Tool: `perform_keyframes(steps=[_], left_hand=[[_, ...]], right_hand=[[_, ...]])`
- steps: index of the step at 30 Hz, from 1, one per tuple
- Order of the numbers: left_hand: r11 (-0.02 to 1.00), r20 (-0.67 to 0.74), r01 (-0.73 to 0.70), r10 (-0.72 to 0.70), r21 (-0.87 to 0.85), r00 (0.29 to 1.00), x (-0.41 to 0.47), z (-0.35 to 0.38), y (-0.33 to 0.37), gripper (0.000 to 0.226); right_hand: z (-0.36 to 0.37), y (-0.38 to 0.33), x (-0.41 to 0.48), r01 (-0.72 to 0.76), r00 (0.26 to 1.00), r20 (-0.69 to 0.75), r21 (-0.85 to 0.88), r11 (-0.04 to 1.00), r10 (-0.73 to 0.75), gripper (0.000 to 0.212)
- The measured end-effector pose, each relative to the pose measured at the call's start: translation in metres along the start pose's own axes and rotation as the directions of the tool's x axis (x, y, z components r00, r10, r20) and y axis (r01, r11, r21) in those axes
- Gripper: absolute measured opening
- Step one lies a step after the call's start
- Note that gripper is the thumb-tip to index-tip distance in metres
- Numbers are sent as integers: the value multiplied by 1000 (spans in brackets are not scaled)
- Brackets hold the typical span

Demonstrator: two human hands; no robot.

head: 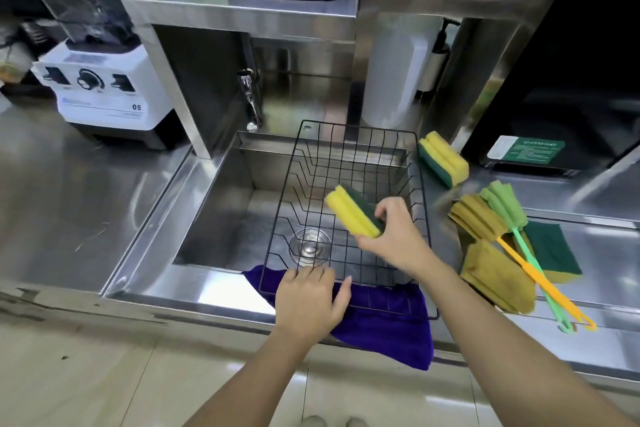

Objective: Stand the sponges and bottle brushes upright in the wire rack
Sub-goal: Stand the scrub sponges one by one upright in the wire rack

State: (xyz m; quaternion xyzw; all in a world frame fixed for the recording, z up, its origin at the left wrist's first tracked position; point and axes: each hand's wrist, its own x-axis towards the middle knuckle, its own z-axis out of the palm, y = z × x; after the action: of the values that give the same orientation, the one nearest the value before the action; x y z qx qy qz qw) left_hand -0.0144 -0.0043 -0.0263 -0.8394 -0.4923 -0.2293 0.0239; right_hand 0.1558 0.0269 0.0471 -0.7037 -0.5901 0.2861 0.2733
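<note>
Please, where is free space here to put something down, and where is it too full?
Free: the steel counter between the blender and the sink. Inside the wire rack nothing stands yet. Crowded: the counter right of the rack, with sponges and bottle brushes lying close together.

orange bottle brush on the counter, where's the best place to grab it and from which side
Take the orange bottle brush by its bare thin handle, mid-length, coming from above: it lies flat on the steel counter, crossed with the green bottle brush, so pinch only the orange one.
</note>
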Motion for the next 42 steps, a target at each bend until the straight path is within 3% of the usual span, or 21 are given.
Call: perform_keyframes(steps=[3, 5, 12, 19, 25, 32, 36, 39, 42], left_hand=[[1000, -13, -27, 26, -5, 1000, -3, -2, -2, 38], [999, -21, -36, 36, -4, 999, -3, -4, -2, 37], [1000, -16, -27, 27, 10, 1000, -2, -4, -1, 35], [999, -49, -49, 50, 17, 998, -3, -5, -1, 33], [997, -44, -66, 67, 32, 997, -3, -4, 0, 30], [993, 61, -114, 113, 12, 992, 3, 1, 31, 32], [989, 105, -144, 145, -17, 984, 9, 3, 47, 35], [985, 157, -163, 169, -49, 973, 15, 1, 62, 38], [983, 215, -175, 183, -57, 959, 19, 3, 78, 40]], right_hand=[[22, 9, 4, 81, 970, 236, -102, 991, -55, 46], [32, 12, 5, 89, 952, 302, -102, 991, -54, 45], [42, 21, 5, 79, 910, 415, -160, 984, -6, 41], [46, 16, 5, 280, 845, 509, -167, 945, -160, 40], [37, 18, 4, 223, 804, 586, -140, 965, -101, 44], [22, 9, 2, 208, 868, 492, -243, 947, -65, 48], [-13, 9, -4, 180, 963, 228, -154, 972, -142, 35], [-46, 19, -9, 148, 989, -7, -126, 981, -150, 29], [-74, 44, -11, 28, 998, -39, -310, 950, -42, 40]])
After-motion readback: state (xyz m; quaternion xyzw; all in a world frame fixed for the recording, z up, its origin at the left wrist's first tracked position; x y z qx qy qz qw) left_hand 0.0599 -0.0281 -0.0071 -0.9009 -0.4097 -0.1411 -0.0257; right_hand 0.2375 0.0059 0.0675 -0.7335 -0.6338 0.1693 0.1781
